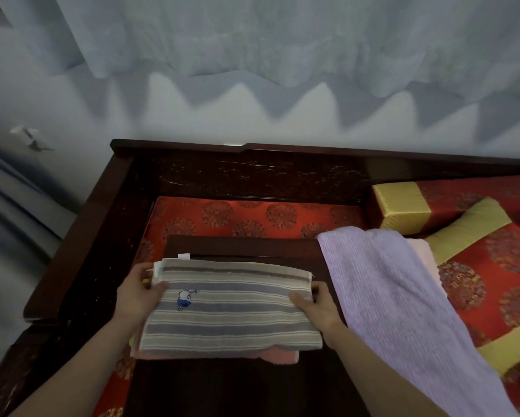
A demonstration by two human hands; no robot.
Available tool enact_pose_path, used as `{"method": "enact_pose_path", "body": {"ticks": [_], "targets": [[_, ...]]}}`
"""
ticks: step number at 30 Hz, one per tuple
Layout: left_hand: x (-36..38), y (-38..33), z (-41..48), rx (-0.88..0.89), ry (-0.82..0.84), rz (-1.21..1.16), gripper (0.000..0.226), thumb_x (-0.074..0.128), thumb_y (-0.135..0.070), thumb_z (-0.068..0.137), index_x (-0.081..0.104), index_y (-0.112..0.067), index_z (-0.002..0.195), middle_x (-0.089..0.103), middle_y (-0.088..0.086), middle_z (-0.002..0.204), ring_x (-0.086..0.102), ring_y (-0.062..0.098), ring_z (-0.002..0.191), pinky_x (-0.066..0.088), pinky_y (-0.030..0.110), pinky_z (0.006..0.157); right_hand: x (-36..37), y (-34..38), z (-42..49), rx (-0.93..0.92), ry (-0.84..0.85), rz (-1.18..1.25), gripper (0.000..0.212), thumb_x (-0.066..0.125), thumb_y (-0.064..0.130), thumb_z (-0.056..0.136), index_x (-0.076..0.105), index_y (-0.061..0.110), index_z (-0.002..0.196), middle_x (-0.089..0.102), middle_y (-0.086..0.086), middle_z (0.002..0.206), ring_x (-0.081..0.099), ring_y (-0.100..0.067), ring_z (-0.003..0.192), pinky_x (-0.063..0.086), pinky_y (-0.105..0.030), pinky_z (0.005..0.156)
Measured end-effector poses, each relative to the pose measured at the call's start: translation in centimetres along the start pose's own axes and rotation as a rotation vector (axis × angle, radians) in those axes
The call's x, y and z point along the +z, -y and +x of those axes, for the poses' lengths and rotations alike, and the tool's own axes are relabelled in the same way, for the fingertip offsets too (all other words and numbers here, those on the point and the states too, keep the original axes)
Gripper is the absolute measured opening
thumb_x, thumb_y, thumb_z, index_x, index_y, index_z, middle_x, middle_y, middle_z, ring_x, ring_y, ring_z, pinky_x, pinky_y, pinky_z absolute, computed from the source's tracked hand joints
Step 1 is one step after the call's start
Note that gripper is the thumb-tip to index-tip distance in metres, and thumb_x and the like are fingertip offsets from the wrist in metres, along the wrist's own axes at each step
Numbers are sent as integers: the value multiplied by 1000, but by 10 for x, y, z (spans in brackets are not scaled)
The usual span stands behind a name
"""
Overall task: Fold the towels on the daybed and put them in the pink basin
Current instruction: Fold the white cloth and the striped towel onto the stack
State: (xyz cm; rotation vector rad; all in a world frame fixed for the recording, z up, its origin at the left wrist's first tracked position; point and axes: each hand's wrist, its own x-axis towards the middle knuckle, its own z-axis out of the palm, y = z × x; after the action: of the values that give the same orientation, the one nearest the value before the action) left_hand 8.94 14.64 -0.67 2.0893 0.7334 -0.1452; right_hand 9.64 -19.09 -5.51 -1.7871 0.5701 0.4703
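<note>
So the striped towel [231, 308] is lying flat on the table [243, 245], sitting on top of a pink towel [283, 356], with its long axis running side to side. Left hand [140, 293] pinches the end at the table's left edge and right hand [316, 305] pinches the opposite end, thumbs on top. Both are equally near, so I'd guess one end gets carried over to meet the other. The purple towel [388, 296] drapes off the table's right side, unfolded. Can't see the basin anywhere.

Two hands [138, 293] [316, 307], one striped towel [231, 314], one purple towel [388, 296]
</note>
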Motion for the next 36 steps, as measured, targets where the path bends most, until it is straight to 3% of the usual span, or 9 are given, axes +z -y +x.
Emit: {"method": "enact_pose_path", "body": {"ticks": [3, 6, 8, 14, 19, 25, 30, 33, 36], "targets": [[-4, 2, 0, 21, -44, 92, 42, 72, -23, 81, 58, -10, 117, 63, 12, 109, 61, 33, 99, 50, 44, 87, -5, 2, -5, 11, 81, 42, 42, 77, 27, 78, 50, 19, 110, 66, -2, 104, 66, -17, 91, 56, -31, 73], [-9, 14, 11, -70, -25, 339, 48, 66, -69, 59, 65, -25, 79, 67, 2, 88, 62, 29, 90, 51, 49, 85, -11, 5, -10, 29, 111, 196, 29, 72, 21, 83, 59, 14, 108, 70, -7, 104, 70, -21, 90, 56, -29, 69], [-6, 32, 20, -168, 79, 321, 59, 65, -77, 47, 66, -24, 72, 68, 1, 83, 64, 27, 87, 52, 49, 86, -12, 6, -12, 35, 144, 247, 24, 69, 23, 86, 62, 16, 108, 72, -6, 103, 70, -22, 91, 57, -33, 73], [-2, 6, -18, -79, 99, -29, 17, 69, -23, 84, 61, -11, 92, 69, 13, 90, 67, 30, 79, 54, 41, 74, -9, 8, -16, -33, 154, 215, 26, 62, 29, 91, 54, 19, 113, 67, -5, 109, 67, -20, 98, 55, -37, 85], [-11, 9, -18, -115, 84, -184, 21, 59, -22, 91, 53, -10, 107, 65, 16, 96, 64, 34, 83, 52, 40, 69, 8, 6, -25, -69, 207, 152, 22, 55, 29, 95, 46, 21, 113, 64, -3, 110, 64, -16, 99, 54, -28, 77], [-18, 8, -12, -122, 47, 107, 41, 70, -29, 83, 51, -6, 111, 63, 15, 102, 62, 29, 84, 49, 40, 72, 7, -6, -20, -69, 107, -22, 28, 61, 28, 90, 44, 16, 109, 62, -5, 105, 63, -14, 90, 53, -27, 70], [-4, -40, -32, 294, -219, 225, 41, 72, -12, 80, 56, -2, 116, 62, 14, 109, 59, 29, 101, 45, 40, 84, -58, 8, -12, -146, -62, -34, 18, 60, 17, 91, 48, 19, 105, 61, -13, 93, 63, -20, 77, 55, -34, 66], [54, -69, -66, 540, 42, 273, 41, 70, -25, 82, 57, -12, 119, 58, -1, 111, 56, 23, 111, 41, 32, 92, -115, 5, 1, -215, -158, -310, 21, 62, 16, 89, 51, 18, 107, 61, -5, 90, 59, -21, 81, 49, -36, 75], [118, -55, -84, 806, 285, 830, 78, 42, -75, 73, 44, -31, 137, 47, -5, 143, 34, 23, 137, 28, 50, 109, -149, -11, 10, -260, -184, -599, 30, 68, 36, 84, 51, 26, 106, 57, 4, 97, 55, -12, 87, 44, -29, 80]]}}
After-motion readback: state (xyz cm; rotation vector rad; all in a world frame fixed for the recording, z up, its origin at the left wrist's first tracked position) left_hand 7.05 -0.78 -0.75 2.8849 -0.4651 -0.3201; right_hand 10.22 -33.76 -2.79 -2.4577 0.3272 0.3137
